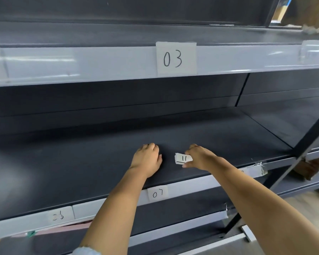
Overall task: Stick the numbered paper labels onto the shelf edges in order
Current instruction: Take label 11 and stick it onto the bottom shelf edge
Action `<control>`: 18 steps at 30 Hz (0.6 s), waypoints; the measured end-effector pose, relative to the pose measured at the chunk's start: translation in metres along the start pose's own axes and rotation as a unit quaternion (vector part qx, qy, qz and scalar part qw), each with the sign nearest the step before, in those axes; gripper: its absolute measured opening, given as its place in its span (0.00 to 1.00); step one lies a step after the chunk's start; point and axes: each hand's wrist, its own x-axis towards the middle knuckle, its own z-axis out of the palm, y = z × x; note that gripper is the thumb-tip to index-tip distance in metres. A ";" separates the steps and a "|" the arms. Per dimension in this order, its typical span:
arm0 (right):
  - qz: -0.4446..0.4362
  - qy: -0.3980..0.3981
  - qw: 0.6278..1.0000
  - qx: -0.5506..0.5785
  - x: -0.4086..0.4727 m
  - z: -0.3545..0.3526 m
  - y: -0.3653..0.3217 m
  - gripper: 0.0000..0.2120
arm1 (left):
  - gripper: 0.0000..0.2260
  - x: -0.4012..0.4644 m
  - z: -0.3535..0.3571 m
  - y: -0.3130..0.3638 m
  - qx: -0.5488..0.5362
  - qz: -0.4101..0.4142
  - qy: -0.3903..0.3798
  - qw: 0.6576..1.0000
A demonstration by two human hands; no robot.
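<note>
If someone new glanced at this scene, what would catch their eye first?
Probably the big white label marked 03 on the upper shelf edge. Next, the two hands over the dark middle shelf: the right hand pinches a small stack of labels showing 11, the left hand beside it.

Matt dark metal shelf (81,162), glossy pale edge strip (81,61), white paper labels (176,58).

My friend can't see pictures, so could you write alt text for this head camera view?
A person's right hand holds a small stack of paper labels, top one marked 11, over a dark shelf, while the left hand rests curled on it. Labels 03, 07 and a blurred one are stuck on the pale shelf edges.
</note>
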 end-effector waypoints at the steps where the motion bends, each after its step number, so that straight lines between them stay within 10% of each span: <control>1: 0.001 0.000 1.000 -0.001 -0.001 0.000 0.000 0.22 | 0.17 -0.001 0.000 0.000 -0.001 -0.001 0.003 1.000; 18: 0.015 0.033 0.998 0.044 -0.005 -0.002 0.001 0.17 | 0.17 -0.033 0.001 -0.011 0.012 -0.034 0.000 0.999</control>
